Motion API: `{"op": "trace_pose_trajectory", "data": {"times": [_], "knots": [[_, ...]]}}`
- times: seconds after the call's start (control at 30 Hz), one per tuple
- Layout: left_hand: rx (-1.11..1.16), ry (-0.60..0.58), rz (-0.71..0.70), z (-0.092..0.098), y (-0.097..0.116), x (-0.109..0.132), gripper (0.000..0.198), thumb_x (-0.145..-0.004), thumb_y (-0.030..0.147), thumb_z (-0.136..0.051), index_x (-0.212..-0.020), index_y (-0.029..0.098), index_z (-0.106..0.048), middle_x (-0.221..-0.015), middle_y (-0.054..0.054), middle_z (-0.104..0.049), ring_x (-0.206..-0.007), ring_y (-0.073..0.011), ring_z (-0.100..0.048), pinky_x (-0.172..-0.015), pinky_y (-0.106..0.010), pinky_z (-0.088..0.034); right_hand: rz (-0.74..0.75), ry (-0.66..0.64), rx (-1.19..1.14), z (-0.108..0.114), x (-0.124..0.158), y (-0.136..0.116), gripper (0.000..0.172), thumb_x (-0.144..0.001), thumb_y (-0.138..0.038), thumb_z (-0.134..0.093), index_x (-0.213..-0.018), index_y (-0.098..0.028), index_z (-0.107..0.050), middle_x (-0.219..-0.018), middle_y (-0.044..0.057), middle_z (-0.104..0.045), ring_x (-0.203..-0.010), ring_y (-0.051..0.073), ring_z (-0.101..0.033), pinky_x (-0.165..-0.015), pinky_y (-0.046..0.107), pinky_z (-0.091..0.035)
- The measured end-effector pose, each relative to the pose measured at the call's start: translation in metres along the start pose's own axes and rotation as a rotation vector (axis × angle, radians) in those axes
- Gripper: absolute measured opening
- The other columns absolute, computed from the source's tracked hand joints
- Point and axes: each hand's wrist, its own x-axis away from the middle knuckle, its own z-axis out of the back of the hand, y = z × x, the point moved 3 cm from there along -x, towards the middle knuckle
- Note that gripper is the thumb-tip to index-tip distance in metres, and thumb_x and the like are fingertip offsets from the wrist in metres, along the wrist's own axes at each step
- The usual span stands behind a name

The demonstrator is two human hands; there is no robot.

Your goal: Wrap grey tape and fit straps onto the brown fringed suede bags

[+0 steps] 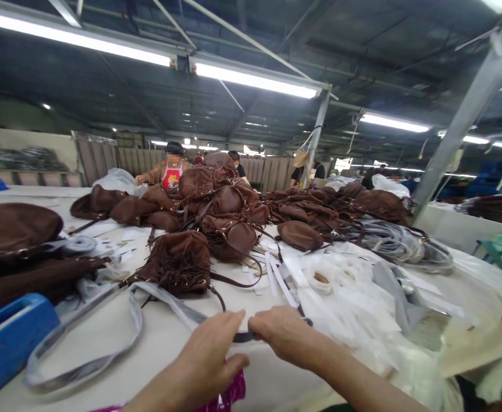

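Note:
A dark strap [244, 337], partly sleeved in clear plastic, runs between my hands at the front of the table. My right hand [283, 337] is closed around it near its end. The strap passes through my left hand [210, 355], whose fingers curl behind it while the thumb stands away. To the left the plastic-sleeved length [83, 372] loops across the tabletop. Just beyond my hands lies a brown fringed bag [180, 260] with a thin strap. Magenta plastic [236, 389] shows below my left hand.
Brown bags [229, 200] are heaped across the white table [156, 349]. A blue tape dispenser [14, 343] stands at left. A tape roll [320, 282], plastic sheets [354, 309] and coiled sleeved straps [392, 243] lie right. A person [171, 169] in a red apron is across the table.

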Motion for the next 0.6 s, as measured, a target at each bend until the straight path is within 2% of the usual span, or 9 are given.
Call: {"op": "trace_pose_trajectory", "data": {"times": [0.07,0.1,0.2,0.23,0.27,0.33,0.43,0.5,0.6], "knots": [[-0.030,-0.136,0.120,-0.024,0.019,-0.013,0.024,-0.084,0.021,-0.055,-0.106,0.016,-0.063,-0.102,-0.013,-0.070,-0.094,-0.0288,-0.065,-0.082,-0.041,-0.051,0.035,0.062,0.028,-0.015,0.000,-0.002,0.016,-0.085,-0.009,-0.052,-0.086,-0.020,-0.064,-0.085,0.004,-0.072,-0.076,0.020,-0.065,-0.065,0.030,-0.040],[-0.066,-0.177,0.152,-0.033,0.022,-0.018,0.018,-0.086,0.017,-0.051,-0.096,0.015,-0.065,-0.094,-0.012,-0.071,-0.087,-0.0290,-0.067,-0.078,-0.040,-0.051,0.013,0.128,0.041,-0.023,0.002,-0.001,0.017,-0.085,-0.008,-0.051,-0.084,-0.020,-0.064,-0.087,0.005,-0.071,-0.080,0.021,-0.065,-0.071,0.032,-0.043],[-0.176,-0.198,0.138,-0.055,0.018,-0.024,0.022,-0.084,0.005,-0.044,-0.087,0.015,-0.064,-0.087,-0.013,-0.071,-0.081,-0.0292,-0.068,-0.070,-0.038,-0.050,-0.205,0.457,-0.020,-0.045,0.025,0.009,0.019,-0.090,-0.011,-0.046,-0.091,-0.020,-0.063,-0.101,0.010,-0.066,-0.097,0.026,-0.061,-0.088,0.040,-0.044],[-0.201,-0.190,0.102,-0.061,0.016,-0.023,0.020,-0.083,0.004,-0.046,-0.087,0.014,-0.062,-0.087,-0.013,-0.070,-0.081,-0.0287,-0.067,-0.068,-0.037,-0.049,-0.300,0.537,-0.105,-0.054,0.037,0.014,0.018,-0.091,-0.014,-0.044,-0.091,-0.020,-0.061,-0.100,0.011,-0.065,-0.097,0.026,-0.061,-0.087,0.040,-0.045],[-0.227,-0.179,0.057,-0.067,0.014,-0.021,0.019,-0.081,0.003,-0.047,-0.087,0.015,-0.061,-0.087,-0.012,-0.069,-0.080,-0.0279,-0.067,-0.067,-0.035,-0.048,-0.397,0.557,-0.235,-0.064,0.047,0.020,0.019,-0.093,-0.019,-0.042,-0.087,-0.020,-0.060,-0.092,0.010,-0.064,-0.090,0.025,-0.062,-0.081,0.038,-0.048],[-0.280,-0.136,-0.056,-0.076,0.016,-0.015,0.016,-0.080,0.003,-0.049,-0.084,0.016,-0.058,-0.083,-0.010,-0.067,-0.076,-0.0257,-0.065,-0.064,-0.033,-0.047,-0.588,0.461,-0.607,-0.085,0.064,0.029,0.030,-0.096,-0.033,-0.034,-0.077,-0.020,-0.055,-0.072,0.005,-0.059,-0.065,0.020,-0.061,-0.057,0.030,-0.050],[-0.357,-0.015,-0.269,-0.086,0.026,-0.005,0.013,-0.082,0.006,-0.050,-0.078,0.017,-0.052,-0.074,-0.007,-0.062,-0.067,-0.0228,-0.060,-0.058,-0.031,-0.043,-0.804,0.286,-1.086,-0.105,0.074,0.032,0.043,-0.093,-0.052,-0.030,-0.074,-0.020,-0.050,-0.060,-0.001,-0.053,-0.040,0.011,-0.051,-0.033,0.020,-0.036],[-0.390,0.084,-0.413,-0.093,0.032,0.002,0.012,-0.082,0.008,-0.052,-0.076,0.018,-0.051,-0.069,-0.005,-0.059,-0.060,-0.0218,-0.056,-0.053,-0.031,-0.039,-0.870,0.248,-1.176,-0.105,0.069,0.031,0.042,-0.089,-0.057,-0.035,-0.072,-0.020,-0.048,-0.058,-0.002,-0.054,-0.036,0.010,-0.050,-0.030,0.018,-0.035],[-0.425,0.242,-0.568,-0.107,0.033,0.010,0.015,-0.079,0.006,-0.053,-0.073,0.019,-0.050,-0.062,-0.002,-0.054,-0.053,-0.0194,-0.050,-0.048,-0.032,-0.031,-0.881,0.176,-1.097,-0.096,0.052,0.033,0.032,-0.086,-0.047,-0.045,-0.068,-0.021,-0.045,-0.050,-0.003,-0.054,-0.034,0.013,-0.053,-0.032,0.021,-0.039]]}}
